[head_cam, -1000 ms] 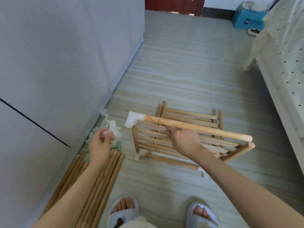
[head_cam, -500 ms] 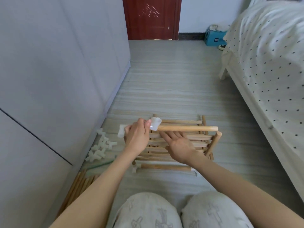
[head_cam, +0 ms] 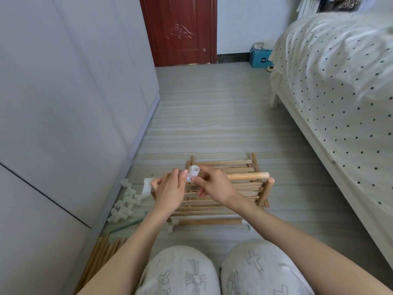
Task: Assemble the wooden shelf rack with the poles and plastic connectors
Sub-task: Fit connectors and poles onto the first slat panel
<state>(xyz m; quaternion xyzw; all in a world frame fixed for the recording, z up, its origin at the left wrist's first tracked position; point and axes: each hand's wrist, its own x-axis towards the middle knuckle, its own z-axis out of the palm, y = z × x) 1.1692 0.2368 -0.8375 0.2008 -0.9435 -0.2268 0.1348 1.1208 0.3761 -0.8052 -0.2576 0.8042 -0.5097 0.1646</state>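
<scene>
Head view: right hand (head_cam: 214,186) grips the wooden pole (head_cam: 247,176), left hand (head_cam: 170,188) pinches its white plastic connector (head_cam: 194,171) above the rack (head_cam: 223,188).

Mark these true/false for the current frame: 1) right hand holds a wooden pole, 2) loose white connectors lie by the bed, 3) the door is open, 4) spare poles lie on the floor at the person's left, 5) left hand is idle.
1) True. The right hand grips the wooden pole above the rack.
2) False. The loose connectors lie on the floor by the grey wall on the left; the bed is on the right.
3) False. The red door is closed.
4) True. The spare poles lie along the left wall.
5) False. The left hand pinches a white connector at the pole's end.
</scene>
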